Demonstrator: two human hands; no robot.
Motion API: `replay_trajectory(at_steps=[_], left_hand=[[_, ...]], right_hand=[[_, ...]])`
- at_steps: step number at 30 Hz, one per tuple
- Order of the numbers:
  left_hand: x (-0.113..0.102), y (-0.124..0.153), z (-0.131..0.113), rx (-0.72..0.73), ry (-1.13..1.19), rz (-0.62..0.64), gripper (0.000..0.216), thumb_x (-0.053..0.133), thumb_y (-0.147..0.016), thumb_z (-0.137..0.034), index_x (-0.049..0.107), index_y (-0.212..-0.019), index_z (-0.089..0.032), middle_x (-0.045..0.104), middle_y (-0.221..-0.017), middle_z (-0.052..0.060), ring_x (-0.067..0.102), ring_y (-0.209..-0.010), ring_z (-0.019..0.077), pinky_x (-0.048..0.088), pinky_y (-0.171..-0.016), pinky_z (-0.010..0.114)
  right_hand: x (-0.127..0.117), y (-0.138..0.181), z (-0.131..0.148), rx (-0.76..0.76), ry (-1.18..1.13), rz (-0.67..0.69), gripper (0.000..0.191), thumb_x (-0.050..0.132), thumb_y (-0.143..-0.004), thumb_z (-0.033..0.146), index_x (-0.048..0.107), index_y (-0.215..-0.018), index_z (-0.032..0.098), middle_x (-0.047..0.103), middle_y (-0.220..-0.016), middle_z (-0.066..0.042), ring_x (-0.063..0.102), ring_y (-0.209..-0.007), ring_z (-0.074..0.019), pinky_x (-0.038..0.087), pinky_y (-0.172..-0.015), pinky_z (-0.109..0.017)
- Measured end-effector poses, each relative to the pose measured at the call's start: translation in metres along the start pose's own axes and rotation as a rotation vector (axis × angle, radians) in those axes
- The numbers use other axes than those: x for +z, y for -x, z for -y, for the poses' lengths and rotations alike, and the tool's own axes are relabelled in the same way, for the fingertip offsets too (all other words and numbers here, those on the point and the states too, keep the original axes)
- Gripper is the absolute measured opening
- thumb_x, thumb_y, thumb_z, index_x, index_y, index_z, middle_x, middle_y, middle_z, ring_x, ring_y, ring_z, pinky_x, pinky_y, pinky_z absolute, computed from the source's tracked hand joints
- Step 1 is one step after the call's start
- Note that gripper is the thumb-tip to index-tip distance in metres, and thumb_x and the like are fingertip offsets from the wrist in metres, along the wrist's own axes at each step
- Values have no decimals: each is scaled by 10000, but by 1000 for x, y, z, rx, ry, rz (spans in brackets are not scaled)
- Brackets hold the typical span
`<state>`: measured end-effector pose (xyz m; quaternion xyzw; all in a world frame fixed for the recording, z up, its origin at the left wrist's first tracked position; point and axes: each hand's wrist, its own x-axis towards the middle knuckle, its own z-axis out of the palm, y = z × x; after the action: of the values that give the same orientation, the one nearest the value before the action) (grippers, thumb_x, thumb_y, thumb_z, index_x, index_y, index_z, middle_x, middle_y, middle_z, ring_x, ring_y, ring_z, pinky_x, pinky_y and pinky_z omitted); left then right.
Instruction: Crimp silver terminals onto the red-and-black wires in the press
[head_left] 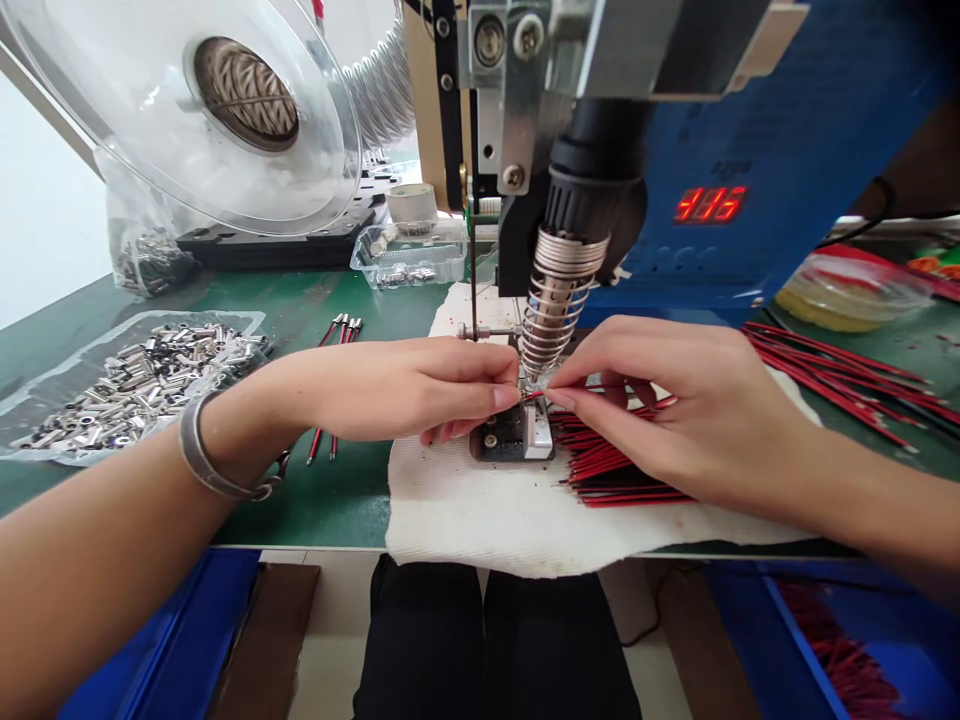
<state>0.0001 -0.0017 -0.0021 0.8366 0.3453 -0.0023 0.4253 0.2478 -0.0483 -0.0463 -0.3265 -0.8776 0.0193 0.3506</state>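
Nearest, a white cloth (480,520) covers the bench edge w/ a small metal fixture block (512,437) on it. Left hand (397,388) and right hand (675,400) meet just above the block, each w/ thumb and forefinger pressed together, pinching one thin red wire (534,394) directly under the heat nozzle (553,310). Best kept taut, level, fingertips clear of the tip. Loose red wires (615,465) lie right; metal ferrules (135,385) far left.

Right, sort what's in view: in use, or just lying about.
In use: left hand and right hand pinching a red wire under the coiled nozzle, over the metal block.

Lying about: metal sleeves, clear reel, plastic tray.
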Motion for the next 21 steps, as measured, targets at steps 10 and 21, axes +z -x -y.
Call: replay_trajectory(at_steps=[10,21], left_hand=[[-1,-2,0,29,-10,3,247,533,-1039,-334,550,-827,-210,580,-738,-6,588,-680,151,503,-659,274],[-3,-3,0,21,-44,40,289,524,-1060,-374,640,-859,-200,603,-746,-7,607,-693,149,514,-673,253]], right_hand=[[0,1,-2,-44,-31,10,64,710,-989,141,761,-970,174,767,-883,-20,678,-712,-117,527,-624,-238],[-2,0,-16,-170,-8,61,108,661,-1033,164,763,-1006,142,753,-900,-52,692,-759,-140,538,-678,-274]])
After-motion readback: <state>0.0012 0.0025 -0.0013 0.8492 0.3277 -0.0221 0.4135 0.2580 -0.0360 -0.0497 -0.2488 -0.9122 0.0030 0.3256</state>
